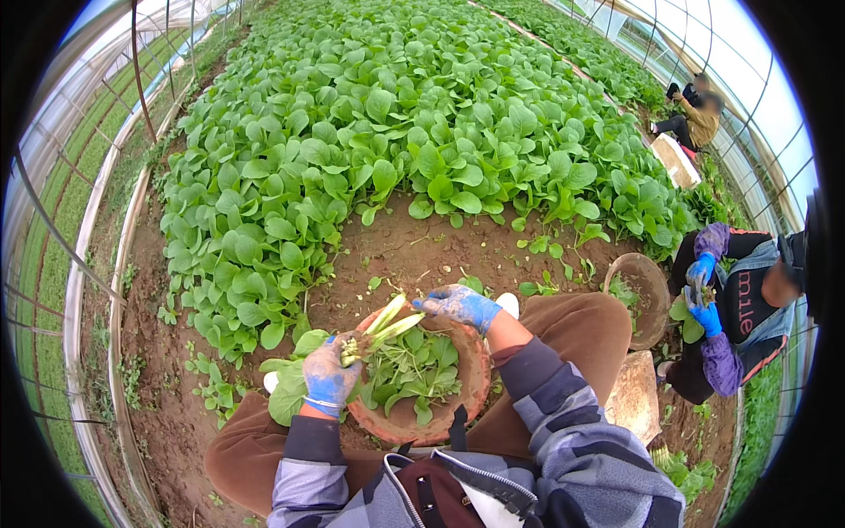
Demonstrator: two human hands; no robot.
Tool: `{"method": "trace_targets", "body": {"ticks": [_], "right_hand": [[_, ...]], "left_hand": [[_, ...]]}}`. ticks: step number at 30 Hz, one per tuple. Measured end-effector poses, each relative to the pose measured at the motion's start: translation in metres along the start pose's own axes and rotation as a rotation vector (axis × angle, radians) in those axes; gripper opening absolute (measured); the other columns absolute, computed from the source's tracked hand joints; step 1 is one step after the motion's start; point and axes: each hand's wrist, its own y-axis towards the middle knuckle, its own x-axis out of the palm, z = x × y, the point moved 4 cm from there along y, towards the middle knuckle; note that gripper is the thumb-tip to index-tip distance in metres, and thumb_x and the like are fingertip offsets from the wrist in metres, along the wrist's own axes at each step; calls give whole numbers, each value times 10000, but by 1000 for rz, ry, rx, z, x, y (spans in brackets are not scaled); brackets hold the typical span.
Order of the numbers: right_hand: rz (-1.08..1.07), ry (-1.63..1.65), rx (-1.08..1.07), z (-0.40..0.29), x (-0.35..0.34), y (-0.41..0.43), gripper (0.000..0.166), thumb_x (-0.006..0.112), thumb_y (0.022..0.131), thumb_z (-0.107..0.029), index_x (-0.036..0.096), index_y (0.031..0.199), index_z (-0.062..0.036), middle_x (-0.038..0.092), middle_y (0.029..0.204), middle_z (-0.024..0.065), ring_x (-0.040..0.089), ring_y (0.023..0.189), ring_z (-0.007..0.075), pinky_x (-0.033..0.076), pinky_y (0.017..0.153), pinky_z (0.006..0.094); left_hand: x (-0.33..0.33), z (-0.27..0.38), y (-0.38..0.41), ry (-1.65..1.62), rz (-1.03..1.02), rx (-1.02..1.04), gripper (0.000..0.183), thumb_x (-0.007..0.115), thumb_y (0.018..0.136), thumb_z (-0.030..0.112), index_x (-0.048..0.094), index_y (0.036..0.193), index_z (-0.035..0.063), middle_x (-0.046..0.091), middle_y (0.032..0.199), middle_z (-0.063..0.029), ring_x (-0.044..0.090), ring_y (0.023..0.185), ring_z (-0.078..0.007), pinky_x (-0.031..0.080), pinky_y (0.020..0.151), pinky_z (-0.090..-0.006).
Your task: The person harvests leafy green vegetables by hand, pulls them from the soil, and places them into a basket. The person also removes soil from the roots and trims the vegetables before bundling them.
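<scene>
My left hand [330, 377], in a soiled blue-and-grey work glove, grips a bunch of leafy greens [290, 389]. The leaves hang out to its left, while pale stalks [389, 327] and roots point up and right. My right hand [460, 307], gloved alike, has its fingers drawn together close to the stalk tips; whether it pinches anything is unclear. Beneath both hands, between my knees, stands a worn reddish basin [476, 369] with loose green leaves [416, 369] inside.
A dense bed of leafy greens [396, 132] fills the ground ahead. At right, a co-worker [733, 310] in blue gloves handles greens beside another basin [653, 290]. A dirty white block [635, 396] and a pile of greens [686, 474] lie near my right knee. Greenhouse hoops [142, 79] arch at left.
</scene>
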Motion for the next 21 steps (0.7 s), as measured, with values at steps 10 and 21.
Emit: {"method": "trace_targets", "body": {"ticks": [10, 21], "right_hand": [[479, 293, -440, 4, -19, 8, 340, 659, 837, -178, 581, 1139, -45, 590, 1123, 116, 590, 950, 200, 490, 803, 315], [436, 738, -368, -7, -15, 0, 288, 567, 848, -48, 578, 1136, -56, 592, 1102, 41, 515, 1067, 146, 385, 934, 273]], "left_hand": [[5, -2, -2, 0, -10, -26, 394, 734, 618, 118, 659, 1005, 134, 657, 806, -94, 639, 733, -289, 507, 651, -356], [23, -4, -12, -104, -138, -171, 409, 727, 636, 113, 651, 1037, 86, 679, 866, -123, 662, 792, -250, 511, 723, -327]]}}
